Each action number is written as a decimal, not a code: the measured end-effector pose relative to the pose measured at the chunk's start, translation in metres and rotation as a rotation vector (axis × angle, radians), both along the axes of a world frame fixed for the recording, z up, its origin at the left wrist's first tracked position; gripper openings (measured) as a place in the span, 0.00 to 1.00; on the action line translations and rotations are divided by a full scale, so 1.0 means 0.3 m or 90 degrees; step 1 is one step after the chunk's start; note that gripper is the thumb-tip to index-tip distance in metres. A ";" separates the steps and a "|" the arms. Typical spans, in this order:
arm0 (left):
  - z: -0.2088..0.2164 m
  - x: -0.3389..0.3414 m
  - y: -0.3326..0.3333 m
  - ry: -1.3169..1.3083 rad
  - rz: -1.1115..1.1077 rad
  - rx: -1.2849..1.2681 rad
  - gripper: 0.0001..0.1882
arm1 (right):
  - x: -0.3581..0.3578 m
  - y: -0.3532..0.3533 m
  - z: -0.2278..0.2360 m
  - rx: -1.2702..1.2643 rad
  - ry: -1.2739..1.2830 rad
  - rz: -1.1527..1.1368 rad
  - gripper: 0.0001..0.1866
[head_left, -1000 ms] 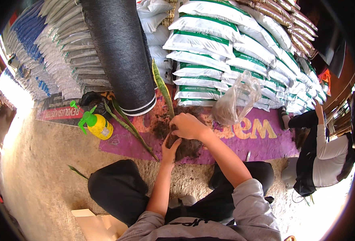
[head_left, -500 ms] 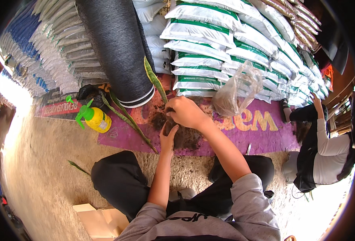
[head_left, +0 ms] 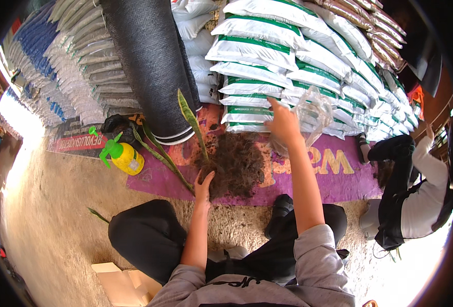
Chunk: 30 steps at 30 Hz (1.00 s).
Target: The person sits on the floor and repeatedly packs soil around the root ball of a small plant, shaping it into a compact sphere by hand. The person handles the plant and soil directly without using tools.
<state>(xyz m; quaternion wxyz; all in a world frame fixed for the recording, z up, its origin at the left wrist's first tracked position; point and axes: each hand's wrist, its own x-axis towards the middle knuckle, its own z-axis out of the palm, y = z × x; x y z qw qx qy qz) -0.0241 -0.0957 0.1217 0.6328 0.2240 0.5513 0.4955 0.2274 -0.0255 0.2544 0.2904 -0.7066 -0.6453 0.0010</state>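
Variegated snake plant [head_left: 189, 115] held upright, leaning slightly left, at the edge of a dark soil heap [head_left: 244, 158]. The left hand [head_left: 204, 185] curls around its soil-covered base; the right hand [head_left: 283, 123], loosely open with the index finger extended, overlaps a clear plastic bag [head_left: 316, 110], contact indeterminable. Large pale-yellow letters, inverted in this view, cross the purple banner [head_left: 339, 184] beneath; white lettering fills a red panel [head_left: 80, 143] at left. Small pale print runs along green bands on the stacked white sacks [head_left: 259, 51]. A label marks the yellow pump sprayer [head_left: 128, 158]. Behind the plant, a black mesh roll [head_left: 149, 66] blocks part of the sacks; a seated co-worker [head_left: 423, 199] occupies the right.
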 end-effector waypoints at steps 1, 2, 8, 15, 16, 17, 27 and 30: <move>-0.022 -0.012 -0.003 0.001 0.001 0.014 0.43 | 0.007 -0.008 -0.039 -0.032 -0.042 -0.032 0.09; -0.043 -0.027 -0.004 0.002 0.003 0.029 0.44 | 0.013 -0.010 -0.076 -0.061 -0.083 -0.062 0.11; -0.099 -0.043 0.005 -0.010 -0.001 -0.015 0.43 | 0.078 -0.019 -0.186 -0.008 -0.102 -0.111 0.20; -0.051 -0.038 -0.007 -0.067 -0.041 0.047 0.47 | 0.032 -0.043 -0.155 -0.057 -0.110 -0.124 0.26; -0.045 -0.034 -0.007 -0.056 -0.044 0.049 0.47 | 0.003 -0.052 -0.151 -0.039 -0.024 -0.094 0.25; -0.040 -0.027 -0.009 -0.006 -0.029 0.016 0.46 | -0.035 -0.057 -0.152 -0.020 0.061 -0.063 0.25; 0.029 0.001 -0.013 -0.334 0.001 0.171 0.24 | -0.593 -0.300 -0.271 0.154 0.296 0.296 0.23; 0.017 -0.019 0.020 -0.425 -0.044 0.252 0.23 | -0.597 -0.285 -0.226 0.139 0.291 0.355 0.23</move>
